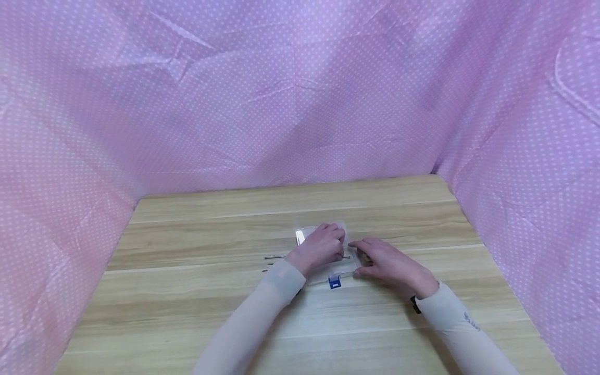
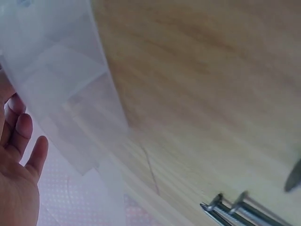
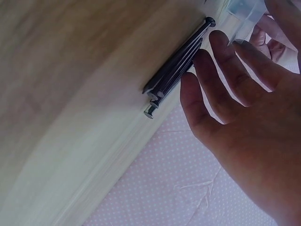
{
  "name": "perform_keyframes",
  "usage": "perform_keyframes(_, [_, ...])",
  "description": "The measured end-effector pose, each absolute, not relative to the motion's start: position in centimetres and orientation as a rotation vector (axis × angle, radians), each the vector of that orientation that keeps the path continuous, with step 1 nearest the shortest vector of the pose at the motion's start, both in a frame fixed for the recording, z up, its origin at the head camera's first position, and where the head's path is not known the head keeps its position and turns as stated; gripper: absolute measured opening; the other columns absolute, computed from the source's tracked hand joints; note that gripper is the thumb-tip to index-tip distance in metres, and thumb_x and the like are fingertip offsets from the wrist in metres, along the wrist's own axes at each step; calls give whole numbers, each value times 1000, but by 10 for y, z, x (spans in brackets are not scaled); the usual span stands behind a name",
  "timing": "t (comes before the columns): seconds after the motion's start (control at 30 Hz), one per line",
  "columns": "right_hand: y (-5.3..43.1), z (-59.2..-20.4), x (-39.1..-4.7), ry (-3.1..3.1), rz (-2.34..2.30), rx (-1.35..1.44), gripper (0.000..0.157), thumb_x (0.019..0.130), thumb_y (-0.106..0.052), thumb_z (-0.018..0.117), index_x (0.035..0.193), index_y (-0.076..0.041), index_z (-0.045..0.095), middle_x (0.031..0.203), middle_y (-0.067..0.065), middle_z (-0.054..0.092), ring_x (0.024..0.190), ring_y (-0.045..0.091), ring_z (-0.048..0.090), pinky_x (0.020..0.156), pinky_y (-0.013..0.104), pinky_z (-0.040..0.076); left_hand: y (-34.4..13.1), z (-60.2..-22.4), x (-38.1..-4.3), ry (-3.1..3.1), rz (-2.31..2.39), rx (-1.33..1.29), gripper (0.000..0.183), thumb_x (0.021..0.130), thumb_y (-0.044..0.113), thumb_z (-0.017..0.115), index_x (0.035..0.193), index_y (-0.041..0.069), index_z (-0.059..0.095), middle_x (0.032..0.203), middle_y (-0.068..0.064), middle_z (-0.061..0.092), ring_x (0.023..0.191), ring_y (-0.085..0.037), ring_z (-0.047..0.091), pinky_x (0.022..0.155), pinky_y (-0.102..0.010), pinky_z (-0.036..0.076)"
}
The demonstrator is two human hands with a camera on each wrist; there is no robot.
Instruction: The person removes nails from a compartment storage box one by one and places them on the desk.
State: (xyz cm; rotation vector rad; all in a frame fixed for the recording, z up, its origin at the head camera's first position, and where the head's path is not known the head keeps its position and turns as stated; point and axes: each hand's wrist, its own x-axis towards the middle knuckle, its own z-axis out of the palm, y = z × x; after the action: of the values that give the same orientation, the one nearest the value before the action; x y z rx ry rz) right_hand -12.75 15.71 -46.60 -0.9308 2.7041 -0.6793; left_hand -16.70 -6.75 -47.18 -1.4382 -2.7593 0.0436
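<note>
A clear plastic box [image 1: 349, 265] with a blue tab [image 1: 335, 282] at its front lies on the table between both hands. My left hand [image 1: 322, 245] reaches over the box from the left, fingers curled at its edge. In the left wrist view, the translucent box [image 2: 80, 99] runs alongside those fingers. My right hand [image 1: 386, 263] grips the box's right end, thumb toward the front and index finger toward the back. Several metal nails [image 1: 274, 257] lie left of the box, partly hidden by the left wrist. The right wrist view shows nails [image 3: 176, 68] beyond my right fingertips.
The wood-grain table [image 1: 187, 307] extends around the box. Pink dotted cloth [image 1: 211, 125] hangs behind the table and along its sides. Dark bands show at the cuffs, under pale sleeves [image 1: 250, 317].
</note>
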Motion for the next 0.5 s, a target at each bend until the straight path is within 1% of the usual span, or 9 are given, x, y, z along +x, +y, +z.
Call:
perform_keyframes(0.1, [157,-466,-127,2700,-678,-921,64,87,-31,85,138,-2,60,123,9,66,115,26,61,100,50,52,-66,-472,-167,-2756,46,-1441,12,96,27,72,90,26,83,104,7,64,103,-14,55,107,-34,45])
perform_keyframes(0.2, [157,-466,-127,2698,-678,-918,64,87,-31,85,139,-3,60,123,8,66,115,26,61,100,50,52,-66,-472,-167,-2762,42,-1421,13,97,22,70,90,23,82,106,6,65,104,-15,57,106,-34,46])
perform_keyframes(0.5, [157,-466,-127,2708,-663,-934,63,87,-32,85,138,-3,60,119,5,66,111,23,61,98,48,53,-66,-471,-166,-2754,77,-1415,16,99,20,67,89,23,79,108,6,63,105,-14,55,102,-32,48])
